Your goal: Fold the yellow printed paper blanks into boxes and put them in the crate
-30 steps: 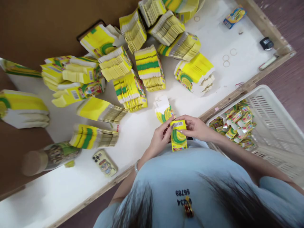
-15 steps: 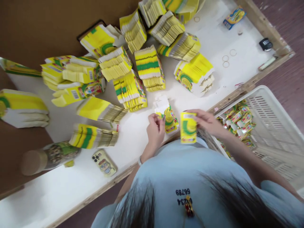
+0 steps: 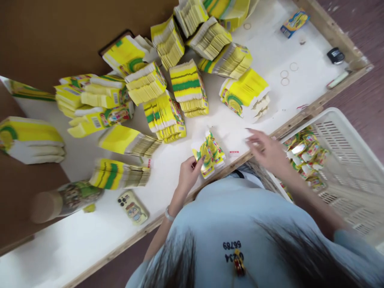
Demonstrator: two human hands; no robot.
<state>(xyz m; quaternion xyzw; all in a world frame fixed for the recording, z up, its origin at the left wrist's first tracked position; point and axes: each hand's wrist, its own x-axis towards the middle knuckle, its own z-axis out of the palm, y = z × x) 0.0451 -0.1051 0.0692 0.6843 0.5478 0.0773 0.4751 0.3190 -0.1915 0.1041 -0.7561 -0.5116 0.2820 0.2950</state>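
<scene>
My left hand (image 3: 189, 174) pinches the lower left edge of a small yellow carton (image 3: 205, 159) at the table's front edge, with the thumb on its face. Another yellow carton (image 3: 216, 147) lies against it on the right, partly overlapped. My right hand (image 3: 265, 152) hovers over the front edge, between the cartons and the white crate (image 3: 345, 128). Its fingers are apart, slightly blurred, and nothing shows in them. A small red-and-white label (image 3: 234, 152) lies on the white table (image 3: 240, 134) between my hands.
Bundles of flat yellow cartons (image 3: 188, 86) crowd the table's middle and back. The crate at right holds several small filled packs (image 3: 309, 150). A phone (image 3: 133, 207), a jar (image 3: 66, 200), a blue box (image 3: 295, 23) and a black object (image 3: 335, 56) lie about.
The yellow carton that was in my right hand now lies by my left hand, which grips a carton. My right hand has opened and moved slightly right.
</scene>
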